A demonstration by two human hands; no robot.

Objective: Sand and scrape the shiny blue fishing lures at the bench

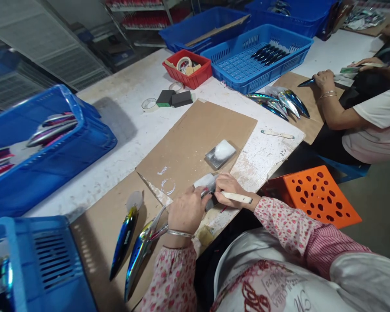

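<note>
Left hand (pixel 186 212) curls tight, fishing lure (pixel 206 193) pinched at its fingertips; right hand (pixel 228 187) closes round pale-handled tool (pixel 237 197), fingers beside the lure

– Sleeves (pixel 173 277)?
– Pale pink, small red print; right one striped pink further up.
– Stick (pixel 236 197)?
– Off-white.
– Near-left lure (pixel 123 242)?
– Blue, yellow near one end.
– Stool (pixel 319 196), right?
– Orange. Far small bin (pixel 199 78) red, left crates (pixel 52 169) blue, cardboard (pixel 188 138) brown.

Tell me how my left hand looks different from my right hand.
Your left hand has a bracelet at the wrist; your right hand shows none. A pale handle juts from your right hand; none shows at your left. Both come out of red-patterned sleeves.
</note>
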